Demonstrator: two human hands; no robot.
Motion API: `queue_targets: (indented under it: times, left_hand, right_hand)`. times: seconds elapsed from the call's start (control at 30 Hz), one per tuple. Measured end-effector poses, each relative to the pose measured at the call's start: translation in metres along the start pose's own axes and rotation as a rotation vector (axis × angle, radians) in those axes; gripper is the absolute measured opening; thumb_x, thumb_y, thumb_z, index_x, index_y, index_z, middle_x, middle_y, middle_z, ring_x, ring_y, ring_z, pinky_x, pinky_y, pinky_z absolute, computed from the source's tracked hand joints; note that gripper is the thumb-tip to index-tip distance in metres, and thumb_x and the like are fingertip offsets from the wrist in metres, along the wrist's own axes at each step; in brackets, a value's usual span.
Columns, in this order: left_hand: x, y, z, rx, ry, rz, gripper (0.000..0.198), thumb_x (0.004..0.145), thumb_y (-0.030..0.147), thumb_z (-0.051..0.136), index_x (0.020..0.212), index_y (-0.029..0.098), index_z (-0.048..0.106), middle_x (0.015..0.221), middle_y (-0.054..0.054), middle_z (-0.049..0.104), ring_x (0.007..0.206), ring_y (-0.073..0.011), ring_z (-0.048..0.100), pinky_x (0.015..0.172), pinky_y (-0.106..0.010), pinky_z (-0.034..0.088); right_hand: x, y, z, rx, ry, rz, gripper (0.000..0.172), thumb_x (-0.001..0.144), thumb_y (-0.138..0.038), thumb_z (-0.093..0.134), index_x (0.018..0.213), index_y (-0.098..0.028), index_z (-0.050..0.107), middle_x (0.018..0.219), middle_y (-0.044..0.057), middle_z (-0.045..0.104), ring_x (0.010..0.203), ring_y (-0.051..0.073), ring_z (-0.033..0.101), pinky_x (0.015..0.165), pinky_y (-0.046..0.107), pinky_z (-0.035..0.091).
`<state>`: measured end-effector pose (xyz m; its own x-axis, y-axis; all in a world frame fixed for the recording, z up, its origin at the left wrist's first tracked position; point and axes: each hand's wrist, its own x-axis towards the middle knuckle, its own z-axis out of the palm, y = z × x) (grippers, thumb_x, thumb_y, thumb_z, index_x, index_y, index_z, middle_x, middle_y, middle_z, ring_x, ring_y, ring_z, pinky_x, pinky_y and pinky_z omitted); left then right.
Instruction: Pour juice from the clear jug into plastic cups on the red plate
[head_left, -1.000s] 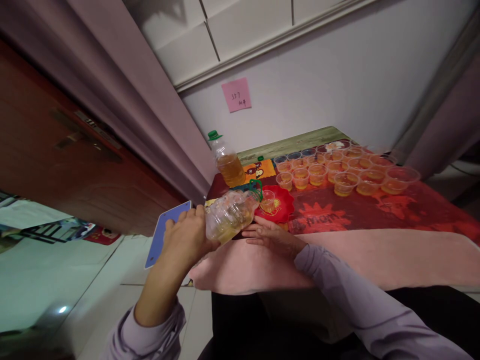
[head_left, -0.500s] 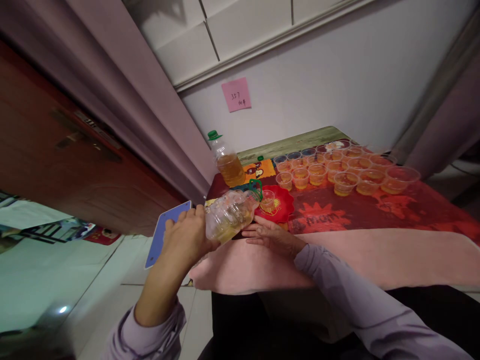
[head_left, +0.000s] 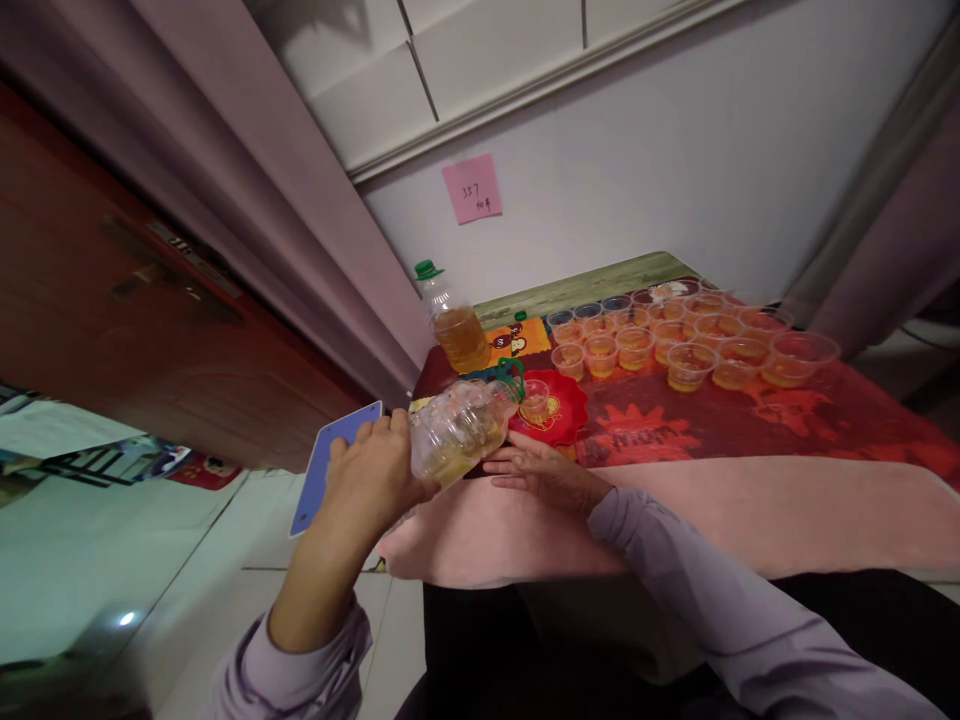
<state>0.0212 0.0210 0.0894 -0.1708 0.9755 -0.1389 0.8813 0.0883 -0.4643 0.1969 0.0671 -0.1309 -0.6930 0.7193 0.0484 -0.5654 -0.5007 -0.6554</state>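
"Okay, quick pass: where's your left hand (head_left: pixel 375 462)?"

"You've got it clamped round the base end of the clear bottle (head_left: pixel 459 432) — tipped well over, pale yellow liquid along its lower side, green ring (head_left: pixel 512 375) at the neck."

"And the mouth?"

"Right by the small cup (head_left: pixel 535 403), which sits on your red scalloped plate (head_left: pixel 572 410). Whether liquid's running, you can't tell."

"Right hand?"

"Your right hand (head_left: pixel 546 475) is just below the bottle's neck end, fingers straight and slightly apart, gripping nothing. Touching the bottle or not — can't tell."

"What else is around you?"

"A second bottle (head_left: pixel 460 335) stands beyond yours, green lid on, amber liquid inside. To its right lies a green cap (head_left: pixel 520 316), then rows of clear cups (head_left: pixel 670 345) with yellow-orange liquid, on the red patterned cloth (head_left: pixel 862 425). Pink cloth (head_left: pixel 720 515) runs along your edge; a blue panel (head_left: pixel 319 480) shows behind your left hand, a pink note (head_left: pixel 472 189) on the wall (head_left: pixel 637 170)."
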Motion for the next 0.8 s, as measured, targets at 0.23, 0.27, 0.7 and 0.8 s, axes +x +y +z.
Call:
queue_targets:
  times: [0.23,0.27,0.7,0.8]
  left_hand:
    - [0.000,0.001,-0.001,-0.005,-0.012,-0.005,0.077,0.088,0.044,0.073,0.155,0.010,0.052,0.155,-0.027,0.064,0.146,-0.0427,0.059,0.111,-0.055,0.052]
    - [0.000,0.001,-0.001,-0.005,-0.013,-0.005,0.077,0.089,0.044,0.072,0.155,0.010,0.052,0.155,-0.028,0.064,0.146,-0.0424,0.059,0.111,-0.055,0.052]
    - [0.004,-0.004,0.013,-0.075,0.021,-0.007,0.076,0.080,0.042,0.082,0.147,0.014,0.057,0.146,-0.026,0.069,0.140,-0.0444,0.063,0.106,-0.054,0.053]
    - [0.008,-0.010,0.027,-0.133,0.074,-0.010,0.074,0.077,0.044,0.085,0.141,0.014,0.061,0.138,-0.025,0.073,0.134,-0.0455,0.066,0.105,-0.055,0.053]
  right_hand:
    - [0.001,0.003,-0.004,0.011,-0.022,0.003,0.071,0.087,-0.039,0.092,0.151,-0.028,0.063,0.143,0.013,0.073,0.135,0.027,0.069,0.128,0.055,0.041]
    - [0.002,0.003,-0.005,0.011,-0.025,0.001,0.071,0.087,-0.039,0.092,0.151,-0.028,0.063,0.144,0.013,0.072,0.135,0.027,0.069,0.128,0.055,0.041]
    - [0.006,0.010,-0.012,0.012,-0.008,0.005,0.070,0.087,-0.038,0.092,0.151,-0.027,0.063,0.142,0.012,0.074,0.134,0.026,0.071,0.127,0.055,0.044]
    - [0.007,0.012,-0.013,0.017,-0.001,0.000,0.072,0.086,-0.039,0.093,0.151,-0.028,0.064,0.143,0.011,0.074,0.134,0.026,0.071,0.127,0.054,0.045]
